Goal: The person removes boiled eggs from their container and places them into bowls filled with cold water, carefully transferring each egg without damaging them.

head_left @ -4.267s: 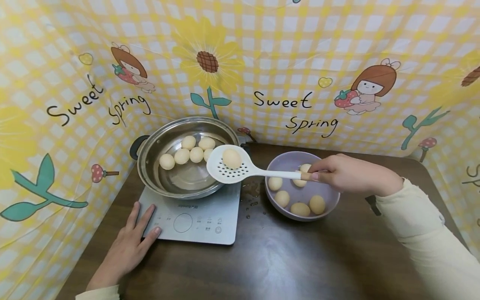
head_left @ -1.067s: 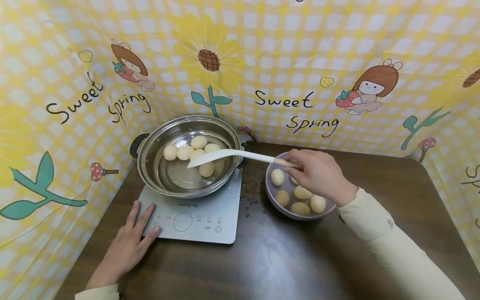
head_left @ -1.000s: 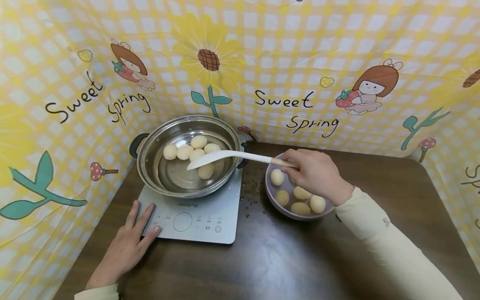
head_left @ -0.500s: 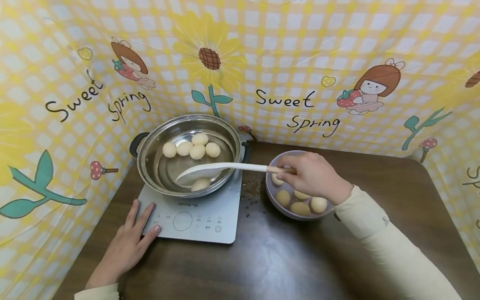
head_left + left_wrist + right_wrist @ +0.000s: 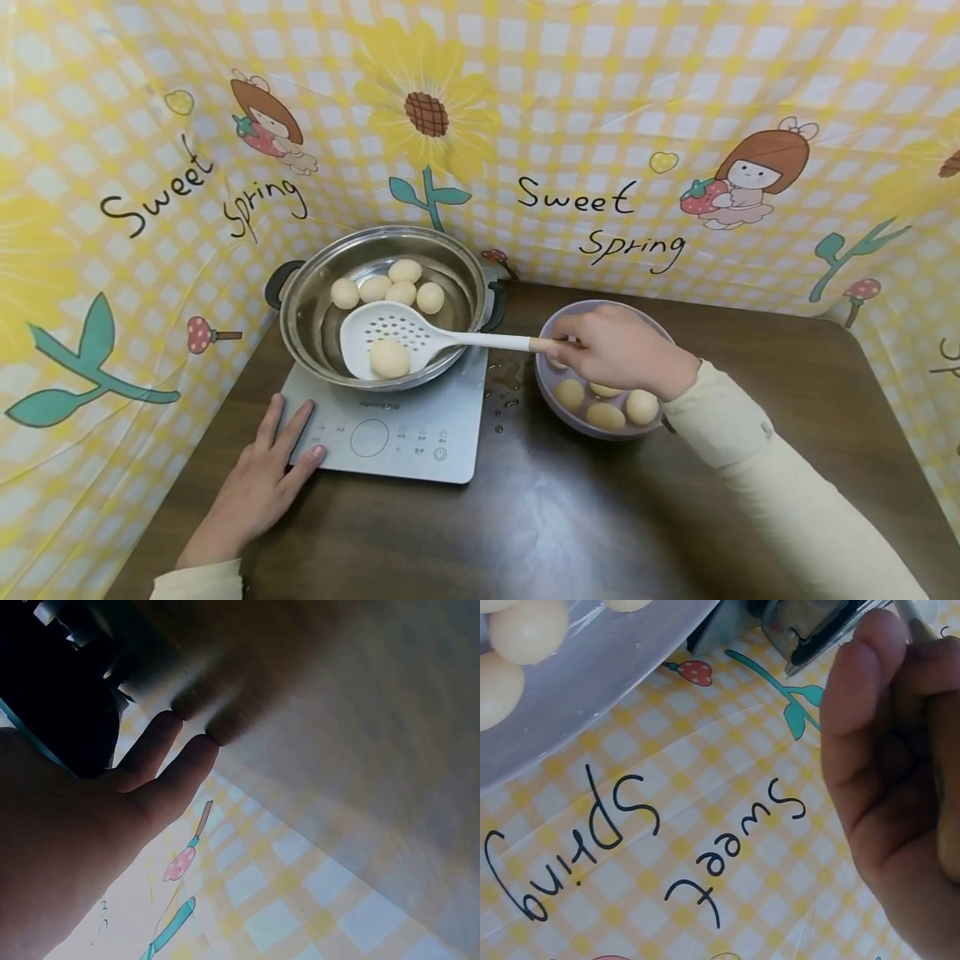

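My right hand (image 5: 618,348) grips the wooden end of a white slotted skimmer (image 5: 408,329). One pale egg (image 5: 390,358) sits on its perforated head, inside the steel pot (image 5: 303,329) near the front rim. Several other eggs (image 5: 401,293) lie grouped toward the back of the pot. Fingers spread, my left hand (image 5: 258,475) rests at the front-left edge of the white induction cooktop (image 5: 450,400) under the pot. In the left wrist view, two extended fingers (image 5: 176,780) show beside the dark underside of the cooktop. The right wrist view shows curled fingers (image 5: 855,735), with little of the handle visible.
A lilac bowl (image 5: 547,390) with several eggs (image 5: 604,416) stands right of the cooktop, partly beneath my right hand. Water drops (image 5: 501,408) dot the brown table (image 5: 540,517) between them. A yellow checked cloth (image 5: 585,108) hangs behind. Black handles (image 5: 281,283) stick out from the pot.
Earlier, the skimmer carried an egg over the pot's right rim; then it dipped edge-on among the eggs in the pot. Now it has turned face up with an egg on it. My left hand stays put.
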Tool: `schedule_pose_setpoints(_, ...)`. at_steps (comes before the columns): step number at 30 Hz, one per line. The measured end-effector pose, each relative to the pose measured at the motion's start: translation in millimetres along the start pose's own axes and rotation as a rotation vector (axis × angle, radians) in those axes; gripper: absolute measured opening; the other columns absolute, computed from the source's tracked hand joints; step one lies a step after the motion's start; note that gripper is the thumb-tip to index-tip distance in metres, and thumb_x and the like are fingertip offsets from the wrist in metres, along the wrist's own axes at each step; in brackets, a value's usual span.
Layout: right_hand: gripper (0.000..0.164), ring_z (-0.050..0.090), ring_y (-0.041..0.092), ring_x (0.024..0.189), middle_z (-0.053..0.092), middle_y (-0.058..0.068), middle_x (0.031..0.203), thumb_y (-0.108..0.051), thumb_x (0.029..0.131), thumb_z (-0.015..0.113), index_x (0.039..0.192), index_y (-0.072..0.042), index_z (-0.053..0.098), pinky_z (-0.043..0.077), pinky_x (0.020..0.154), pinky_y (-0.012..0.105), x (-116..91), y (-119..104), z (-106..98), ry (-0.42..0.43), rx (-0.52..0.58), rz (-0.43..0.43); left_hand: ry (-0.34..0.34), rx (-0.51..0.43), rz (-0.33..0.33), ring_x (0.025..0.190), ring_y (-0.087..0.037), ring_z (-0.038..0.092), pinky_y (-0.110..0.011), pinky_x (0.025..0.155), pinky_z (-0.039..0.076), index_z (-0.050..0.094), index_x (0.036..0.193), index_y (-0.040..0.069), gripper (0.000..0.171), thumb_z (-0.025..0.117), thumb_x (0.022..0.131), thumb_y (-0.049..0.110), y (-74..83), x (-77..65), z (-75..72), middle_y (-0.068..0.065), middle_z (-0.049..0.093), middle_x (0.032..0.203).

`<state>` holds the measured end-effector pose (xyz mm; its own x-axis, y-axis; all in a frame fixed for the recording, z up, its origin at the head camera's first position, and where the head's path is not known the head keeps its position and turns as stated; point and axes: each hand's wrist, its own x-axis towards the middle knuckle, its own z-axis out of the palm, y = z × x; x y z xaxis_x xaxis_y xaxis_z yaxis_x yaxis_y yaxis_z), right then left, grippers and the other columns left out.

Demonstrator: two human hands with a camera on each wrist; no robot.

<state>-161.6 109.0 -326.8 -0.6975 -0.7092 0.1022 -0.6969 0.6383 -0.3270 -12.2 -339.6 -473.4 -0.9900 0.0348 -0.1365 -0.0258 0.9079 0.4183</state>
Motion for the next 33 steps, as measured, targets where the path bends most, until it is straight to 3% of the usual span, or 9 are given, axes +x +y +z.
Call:
schedule_pose_setpoints(5,0.024,0.041,0.01,0.051,0.049,-0.011,0.062,-0.025,0.101,0.063,0.078,-0.024,0.068,0.036,0.051,0.032,6,-3,-7,-0.084,0.039,0.041,0.002,0.0,0.001,0.121,-0.073,0.033,-0.078,0.086,0.035,0.015,0.164,0.017,0.071,0.044,0.107,0.049,0.8,1.8,0.3,-0.022,-0.01,0.166)
schedule_pose_setpoints(9,0.021,0.041,0.01,0.051,0.052,-0.009,0.066,-0.026,0.103,0.06,0.086,-0.021,0.073,0.036,0.05,0.031,13,-6,-14,-0.147,0.057,0.07,-0.001,0.002,-0.004,0.121,-0.073,0.033,-0.078,0.086,0.035,0.014,0.164,0.017,0.072,0.044,0.107,0.05,-0.1,2.7,0.7,-0.022,-0.011,0.166)
schedule_pose_setpoints(15,0.022,0.037,0.01,0.048,0.047,-0.006,0.062,-0.025,0.104,0.059,0.09,-0.016,0.073,0.035,0.048,0.03,20,-10,-21,-0.241,0.082,0.112,0.005,-0.005,-0.001,0.121,-0.073,0.033,-0.079,0.086,0.034,0.015,0.164,0.017,0.071,0.044,0.107,0.049,-0.2,2.0,1.7,-0.022,-0.01,0.166)
schedule_pose_setpoints(22,0.022,0.042,0.012,0.055,0.051,-0.003,0.072,-0.021,0.105,0.056,0.101,-0.012,0.075,0.04,0.057,0.032,20,-8,-25,-0.312,0.171,0.117,0.006,0.001,0.002,0.12,-0.073,0.034,-0.079,0.085,0.034,0.015,0.164,0.017,0.071,0.045,0.107,0.049,0.6,1.5,1.1,-0.021,-0.011,0.166)
schedule_pose_setpoints(27,0.021,0.044,0.013,0.058,0.052,-0.001,0.075,-0.021,0.105,0.056,0.094,-0.014,0.074,0.042,0.058,0.033,19,-9,-26,-0.311,0.181,0.103,0.004,0.002,0.001,0.12,-0.073,0.033,-0.079,0.085,0.034,0.015,0.164,0.017,0.072,0.045,0.107,0.049,0.2,1.6,-0.2,-0.021,-0.011,0.166)
schedule_pose_setpoints(33,0.026,0.036,0.011,0.049,0.044,-0.003,0.065,-0.02,0.105,0.055,0.083,-0.017,0.068,0.038,0.053,0.032,15,-6,-27,-0.337,0.232,0.13,0.002,-0.002,0.001,0.12,-0.073,0.033,-0.079,0.084,0.035,0.015,0.164,0.017,0.072,0.045,0.107,0.048,-1.7,0.8,0.7,-0.022,-0.011,0.166)
